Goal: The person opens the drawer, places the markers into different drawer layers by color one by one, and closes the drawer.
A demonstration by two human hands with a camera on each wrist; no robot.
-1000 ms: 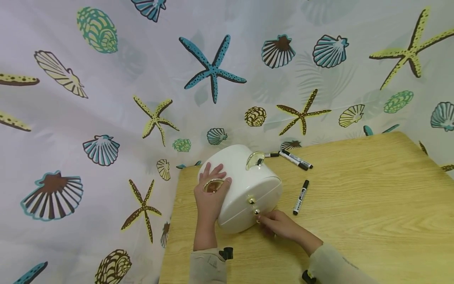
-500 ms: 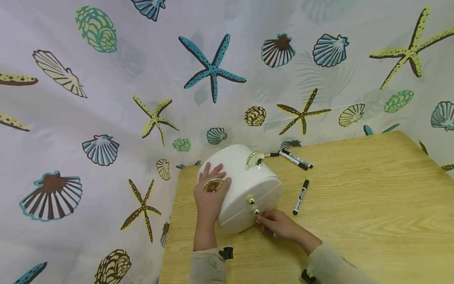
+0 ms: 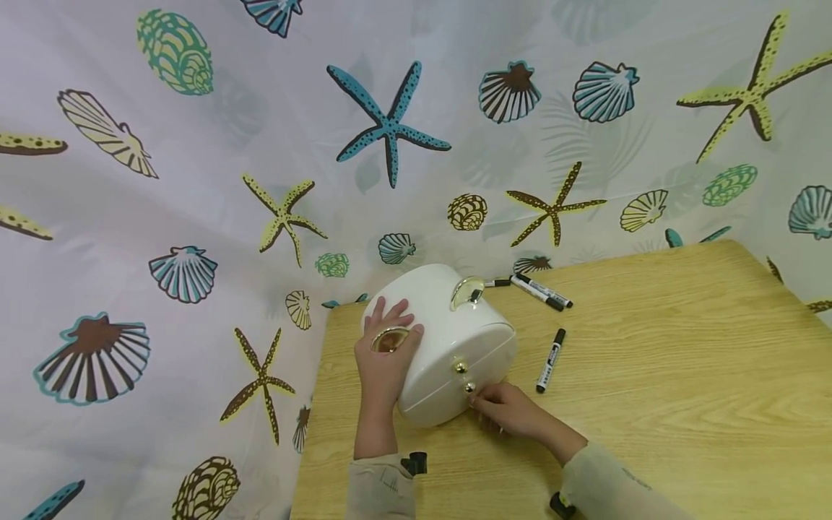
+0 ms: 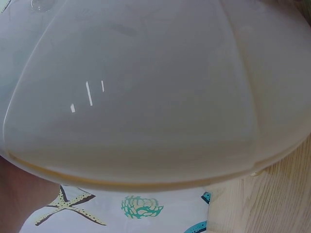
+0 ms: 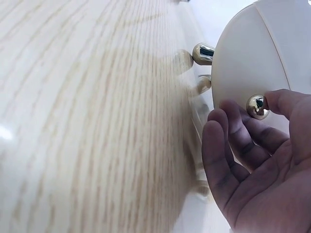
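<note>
A glossy white rounded box (image 3: 429,303) stands at the left of the table, its front divided by a seam. Its front carries an upper gold knob (image 3: 460,367) and a lower gold knob (image 5: 257,107). My right hand (image 3: 510,412) is at the lower knob; in the right wrist view my right hand (image 5: 262,160) pinches it between thumb and fingers. With fingers spread, my left hand (image 3: 386,361) rests on the box's top around one gold handle (image 3: 390,339). A second gold handle (image 3: 468,294) is free. Only the white surface (image 4: 136,97) fills most of the left wrist view.
Right of the box, a black-capped marker (image 3: 551,361) lies on the wooden table (image 3: 669,347). More markers (image 3: 539,292) lie behind, near the back edge. Gold feet (image 5: 202,53) show under the box. A curtain (image 3: 422,202) with shells and starfish hangs behind and at the left.
My right hand shifts very slightly at the lower knob. My left hand and the box keep their places.
</note>
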